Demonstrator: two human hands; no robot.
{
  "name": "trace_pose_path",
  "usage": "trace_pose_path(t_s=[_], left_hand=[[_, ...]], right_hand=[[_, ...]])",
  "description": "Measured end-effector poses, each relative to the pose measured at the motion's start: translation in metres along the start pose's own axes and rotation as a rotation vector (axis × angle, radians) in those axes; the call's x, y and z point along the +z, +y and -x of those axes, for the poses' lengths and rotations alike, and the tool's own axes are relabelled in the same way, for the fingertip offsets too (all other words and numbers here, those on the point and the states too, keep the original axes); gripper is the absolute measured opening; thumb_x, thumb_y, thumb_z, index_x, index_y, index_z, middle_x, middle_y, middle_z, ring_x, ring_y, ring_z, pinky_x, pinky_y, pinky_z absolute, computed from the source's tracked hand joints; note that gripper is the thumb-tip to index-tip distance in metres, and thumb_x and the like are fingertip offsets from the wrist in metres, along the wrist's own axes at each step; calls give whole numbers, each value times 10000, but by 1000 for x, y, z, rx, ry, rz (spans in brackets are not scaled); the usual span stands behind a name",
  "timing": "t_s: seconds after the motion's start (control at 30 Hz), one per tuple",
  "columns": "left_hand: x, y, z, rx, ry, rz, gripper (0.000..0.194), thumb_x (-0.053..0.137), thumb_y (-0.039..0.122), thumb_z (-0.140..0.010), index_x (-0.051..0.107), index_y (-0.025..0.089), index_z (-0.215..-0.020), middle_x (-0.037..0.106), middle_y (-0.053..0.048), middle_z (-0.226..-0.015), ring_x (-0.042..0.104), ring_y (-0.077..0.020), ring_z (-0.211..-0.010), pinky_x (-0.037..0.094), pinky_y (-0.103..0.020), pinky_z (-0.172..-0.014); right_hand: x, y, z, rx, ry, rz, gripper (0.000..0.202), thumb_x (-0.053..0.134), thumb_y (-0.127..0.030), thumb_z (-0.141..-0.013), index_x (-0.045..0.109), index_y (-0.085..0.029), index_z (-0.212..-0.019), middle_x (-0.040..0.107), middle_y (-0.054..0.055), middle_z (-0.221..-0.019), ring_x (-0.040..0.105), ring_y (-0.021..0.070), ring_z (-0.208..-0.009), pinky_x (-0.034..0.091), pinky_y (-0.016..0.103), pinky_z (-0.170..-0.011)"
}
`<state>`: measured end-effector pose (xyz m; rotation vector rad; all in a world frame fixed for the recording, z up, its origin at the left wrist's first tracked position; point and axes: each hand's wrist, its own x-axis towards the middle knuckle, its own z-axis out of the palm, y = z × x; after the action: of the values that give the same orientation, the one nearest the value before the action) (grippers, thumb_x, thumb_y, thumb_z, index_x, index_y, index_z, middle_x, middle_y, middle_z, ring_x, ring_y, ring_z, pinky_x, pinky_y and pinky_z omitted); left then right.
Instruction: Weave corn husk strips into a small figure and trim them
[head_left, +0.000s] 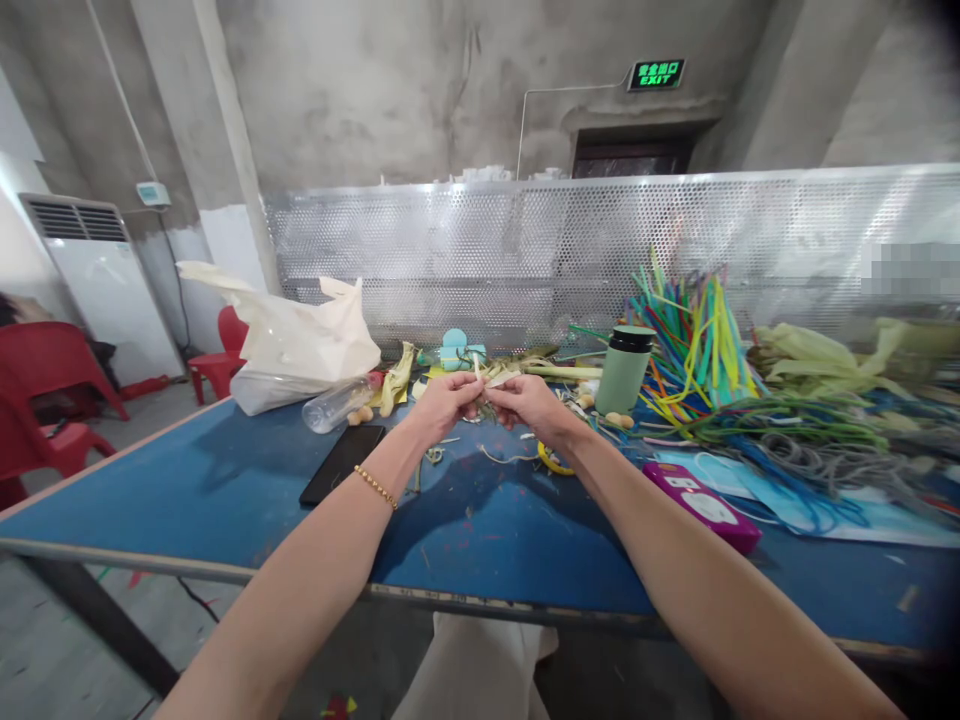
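My left hand [452, 397] and my right hand [530, 402] meet above the far middle of the blue table [465, 560]. Fingertips of both are pinched around a pale husk strip [502, 379]; a narrow end stands up by my left thumb. Whether it is one piece or two, I cannot tell. Under and behind my fingers lie scraps of dry leaf and stalk, partly hidden. A yellow ring [553, 460] sits below my right wrist. Left of my left forearm rests a black phone [343, 464], with a clear plastic bottle [337, 405] lying behind it.
A white plastic bag [304, 345] stands at the back left. On the right are a green thermos [625, 372], a bundle of coloured pipe cleaners [697, 345], tangled cords [817, 440] and a purple box [701, 505]. A perforated metal screen [465, 240] runs behind the table.
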<state>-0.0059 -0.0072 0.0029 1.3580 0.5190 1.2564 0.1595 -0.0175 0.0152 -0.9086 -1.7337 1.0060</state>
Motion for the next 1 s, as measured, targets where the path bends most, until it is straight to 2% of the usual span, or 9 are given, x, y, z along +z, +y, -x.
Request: trace_pose_path(t_s=[0.17,0.37,0.57,0.73,1.0], left_hand=[[1,-2,-1,-37,3,61,435,878,346,-591,693,93,-892,625,-4,-671,502,-61,-477,363,-227,-488],[1,-1,2,-87,-11,35,420,860,329,-633,685,94,-933,649,-20,-685,561,-87,-488,391,-235,-509],[-1,-3,0,-104,-48,-9,266,826,250,-679,663,75,-795,624,-32,-631,580,-102,-519,416,-235,-546],[0,-4,0,-106,-30,-27,206,797,194,-712,635,68,-692,585,-21,-597,516,-71,-476,392,-227,-515],[5,2,2,-185,21,120,179,748,108,-749,604,63,-653,569,-22,-605,474,-50,-467,407,-218,-526]], right_hand=[[-2,3,-1,-3,3,-21,337,766,-455,-679,681,-143,-774,547,-34,-481,462,88,-389,380,217,-375],[-4,-1,0,-60,6,106,296,729,-426,-718,665,-143,-658,543,-22,-453,466,92,-383,382,224,-388],[-7,-7,2,21,6,170,292,729,-396,-725,623,-152,-604,542,-16,-444,451,79,-380,368,206,-384],[-7,-13,7,31,-74,175,341,716,-377,-738,560,-158,-527,503,-23,-428,411,60,-372,317,195,-377],[-7,-12,3,2,-133,78,297,680,-393,-745,642,-129,-615,531,-16,-444,442,68,-395,328,202,-405]])
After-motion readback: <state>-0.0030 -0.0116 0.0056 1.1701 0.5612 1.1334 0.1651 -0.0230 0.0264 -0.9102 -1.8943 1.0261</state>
